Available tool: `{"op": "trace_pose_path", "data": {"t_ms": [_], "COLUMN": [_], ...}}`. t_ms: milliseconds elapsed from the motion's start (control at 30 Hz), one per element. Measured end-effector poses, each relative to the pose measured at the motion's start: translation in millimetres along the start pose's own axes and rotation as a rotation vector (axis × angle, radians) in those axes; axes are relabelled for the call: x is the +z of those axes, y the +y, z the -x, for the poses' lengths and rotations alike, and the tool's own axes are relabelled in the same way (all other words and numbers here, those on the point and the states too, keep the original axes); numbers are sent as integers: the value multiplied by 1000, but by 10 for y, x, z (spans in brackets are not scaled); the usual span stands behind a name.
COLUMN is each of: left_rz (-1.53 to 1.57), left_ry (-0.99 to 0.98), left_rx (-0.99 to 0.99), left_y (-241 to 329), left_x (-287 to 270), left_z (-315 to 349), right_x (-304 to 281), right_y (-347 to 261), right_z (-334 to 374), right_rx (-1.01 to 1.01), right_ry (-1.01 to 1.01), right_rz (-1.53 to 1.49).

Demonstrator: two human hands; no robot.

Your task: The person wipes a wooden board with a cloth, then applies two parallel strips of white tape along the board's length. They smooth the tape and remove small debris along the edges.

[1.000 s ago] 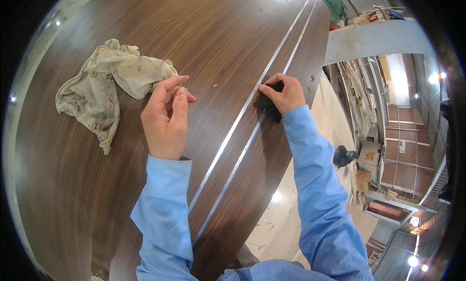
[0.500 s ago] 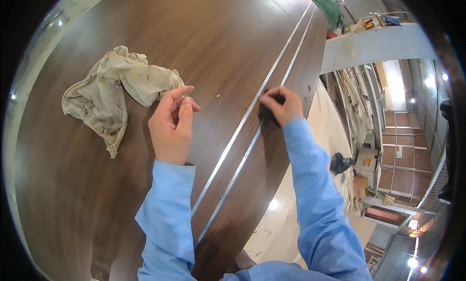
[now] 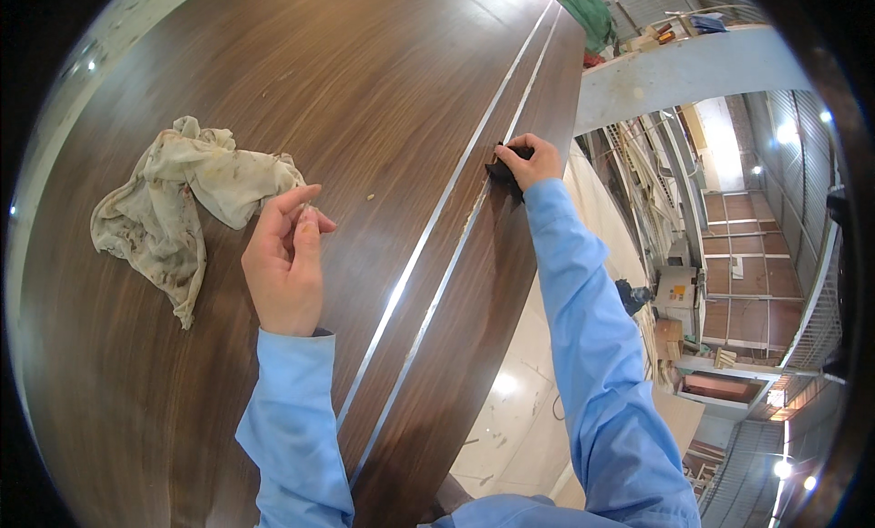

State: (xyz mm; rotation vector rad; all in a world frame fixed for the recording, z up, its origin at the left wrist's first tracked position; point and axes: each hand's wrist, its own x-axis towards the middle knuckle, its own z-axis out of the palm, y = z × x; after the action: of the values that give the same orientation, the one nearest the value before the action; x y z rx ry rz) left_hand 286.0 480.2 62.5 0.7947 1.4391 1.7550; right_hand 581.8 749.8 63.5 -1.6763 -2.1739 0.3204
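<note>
My right hand (image 3: pixel 536 163) grips a small black cloth (image 3: pixel 504 171) and presses it onto the right one of two thin, shiny metallic strips (image 3: pixel 427 326) running lengthwise along the dark wood-grain board (image 3: pixel 273 419). Below the cloth, brownish residue shows along that strip. Held over the board farther left, my left hand (image 3: pixel 287 268) has its fingers curled in and its thumb against them; anything between the fingertips is too small to name. Just behind it, a crumpled, stained off-white rag (image 3: pixel 173 209) lies on the board.
A tiny tan crumb (image 3: pixel 371 197) rests between my hands. Past the board's right edge is a pale surface (image 3: pixel 510 410). Farther right stand a carton (image 3: pixel 676 291) and stacked long strips of material (image 3: pixel 638 168). Green cloth (image 3: pixel 583 16) hangs at the far end.
My right hand has moved slightly away from me along the strip, and the black cloth now shows clearly. The left hand keeps its pose. The whole view has shifted a little.
</note>
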Motion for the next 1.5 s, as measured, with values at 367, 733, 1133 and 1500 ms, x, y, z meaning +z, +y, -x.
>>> {"op": "trace_pose_path", "data": {"t_ms": [367, 733, 1133, 1500], "left_rz": [3, -24, -63, -114], "left_ry": [13, 30, 10, 32], "left_rx": [-58, -13, 29, 27], "left_y": [86, 79, 53, 59], "left_x": [8, 21, 15, 16], "left_z": [6, -6, -12, -17], "right_x": [-234, -78, -233, -181], "right_y": [-943, -571, -824, -835], "right_z": [1150, 1652, 1797, 1845], "right_rx": [-202, -533, -697, -538], "right_ry": [-56, -7, -91, -41], "right_rz": [-210, -142, -294, -303]}}
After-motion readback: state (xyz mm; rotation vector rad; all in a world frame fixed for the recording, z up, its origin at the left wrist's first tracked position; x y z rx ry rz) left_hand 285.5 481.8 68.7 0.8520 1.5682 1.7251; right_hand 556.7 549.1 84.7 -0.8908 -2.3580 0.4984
